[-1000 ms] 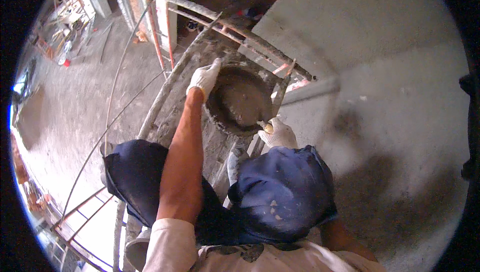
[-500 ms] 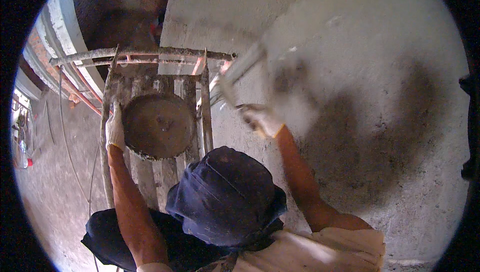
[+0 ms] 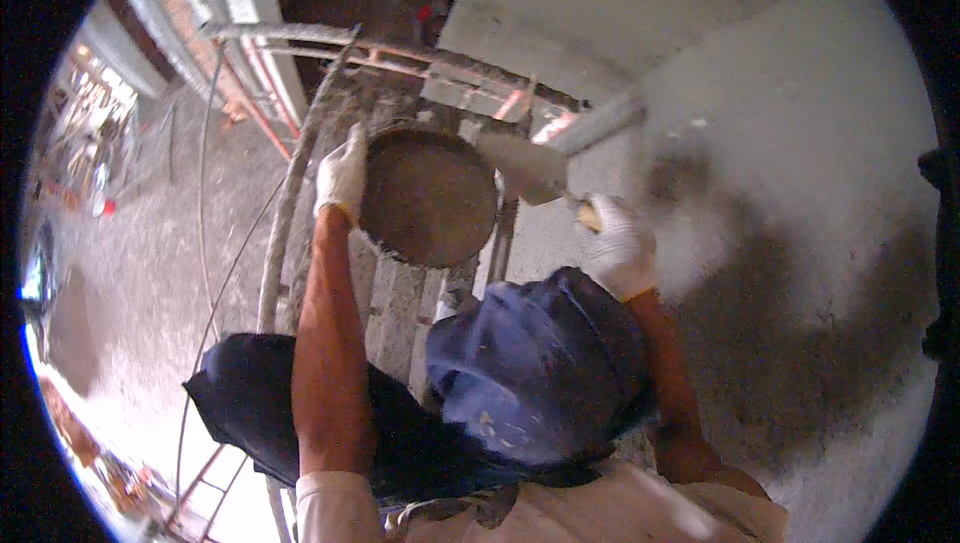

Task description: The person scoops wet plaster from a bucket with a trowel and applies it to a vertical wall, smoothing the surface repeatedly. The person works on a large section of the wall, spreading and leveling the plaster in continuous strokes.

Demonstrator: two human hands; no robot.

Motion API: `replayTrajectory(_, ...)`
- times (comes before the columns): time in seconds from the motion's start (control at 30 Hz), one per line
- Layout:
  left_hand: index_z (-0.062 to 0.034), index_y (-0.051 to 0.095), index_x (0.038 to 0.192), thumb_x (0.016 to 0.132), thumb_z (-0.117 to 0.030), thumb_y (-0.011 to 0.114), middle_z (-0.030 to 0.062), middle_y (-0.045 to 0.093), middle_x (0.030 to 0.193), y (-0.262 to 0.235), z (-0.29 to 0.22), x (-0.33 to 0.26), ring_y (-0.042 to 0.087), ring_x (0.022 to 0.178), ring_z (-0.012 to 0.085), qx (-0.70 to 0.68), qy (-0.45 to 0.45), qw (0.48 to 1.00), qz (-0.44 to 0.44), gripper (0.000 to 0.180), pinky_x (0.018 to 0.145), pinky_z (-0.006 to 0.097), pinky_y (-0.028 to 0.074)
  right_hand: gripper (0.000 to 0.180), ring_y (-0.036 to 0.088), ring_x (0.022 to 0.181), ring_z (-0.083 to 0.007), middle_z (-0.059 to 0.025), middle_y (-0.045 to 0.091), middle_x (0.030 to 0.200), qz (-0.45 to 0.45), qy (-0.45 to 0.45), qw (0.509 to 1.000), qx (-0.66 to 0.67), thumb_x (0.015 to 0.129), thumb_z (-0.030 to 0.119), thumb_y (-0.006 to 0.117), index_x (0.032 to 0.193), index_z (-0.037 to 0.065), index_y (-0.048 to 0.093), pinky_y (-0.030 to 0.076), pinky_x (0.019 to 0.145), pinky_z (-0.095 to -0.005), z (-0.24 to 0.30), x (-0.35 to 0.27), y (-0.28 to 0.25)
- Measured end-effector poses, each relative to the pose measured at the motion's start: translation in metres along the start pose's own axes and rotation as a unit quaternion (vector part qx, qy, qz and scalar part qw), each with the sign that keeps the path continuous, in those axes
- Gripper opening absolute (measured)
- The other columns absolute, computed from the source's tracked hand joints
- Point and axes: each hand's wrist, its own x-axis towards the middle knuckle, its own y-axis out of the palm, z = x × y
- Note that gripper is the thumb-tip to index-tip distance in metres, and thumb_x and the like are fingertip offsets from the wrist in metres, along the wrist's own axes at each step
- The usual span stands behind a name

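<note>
A round basin (image 3: 408, 260) of wet grey mortar (image 3: 430, 198) rests on the plank platform. My left hand (image 3: 342, 178), in a white knit glove, is closed on the basin's left rim, its fingers partly hidden. In my right hand (image 3: 622, 248), gloved the same way, is the pale wooden handle of a plastering trowel. The trowel's flat grey blade (image 3: 528, 167) lies level with the basin's right rim, its tip close to or over the edge; whether it touches cannot be made out.
Scaffold planks (image 3: 385, 308) run under the basin, with a crusted rail (image 3: 300, 33) across the far end. On the right rises a plastered wall (image 3: 780, 143) with dark damp patches. Lower down at left is the floor (image 3: 160, 273), with a hanging cable (image 3: 203, 193) in front.
The trowel has come down off the wall side to the basin's right edge. My left hand still holds the rim. The whole view has swung, shifting the basin rightward in the picture.
</note>
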Motion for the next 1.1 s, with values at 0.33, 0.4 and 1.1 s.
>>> replayTrajectory(0.33, -0.0014, 0.073, 0.129, 0.102, -0.061, 0.058, 0.0230, 0.077, 0.117, 0.015, -0.021, -0.018, 0.070, 0.113, 0.0265, 0.087, 0.059, 0.994, 0.033, 0.067, 0.101, 0.038, 0.050, 0.022, 0.073, 0.091, -0.0412, -0.0164, 0.075, 0.092, 0.249, 0.021, 0.968, 0.007, 0.093, 0.033, 0.069, 0.095, 0.011, 0.068, 0.056, 0.077, -0.0532, 0.074, -0.001, 0.133)
replayTrajectory(0.4, -0.0001, 0.074, 0.126, 0.103, -0.058, 0.058, 0.0235, 0.076, 0.119, 0.016, -0.008, -0.006, 0.070, 0.115, 0.0257, 0.094, 0.116, 0.988, 0.034, 0.064, 0.101, 0.038, 0.050, 0.031, 0.072, 0.089, -0.0430, -0.0175, 0.075, 0.092, 0.222, 0.084, 0.968, 0.086, 0.093, 0.042, 0.070, 0.096, 0.011, 0.066, 0.056, 0.078, -0.0549, 0.077, -0.006, 0.122)
replayTrajectory(1.1, 0.0013, 0.059, 0.147, 0.111, -0.053, 0.052, 0.0078, 0.071, 0.126, -0.008, 0.003, 0.011, 0.061, 0.113, 0.0164, -0.038, 0.043, 0.996, 0.073, 0.066, 0.100, 0.032, 0.049, 0.032, 0.072, 0.084, -0.0287, -0.0145, 0.074, 0.100, -0.208, 0.506, 0.801, 0.242, 0.097, 0.024, 0.071, 0.124, 0.007, 0.070, 0.056, 0.071, -0.0382, -0.151, -0.083, 0.015)
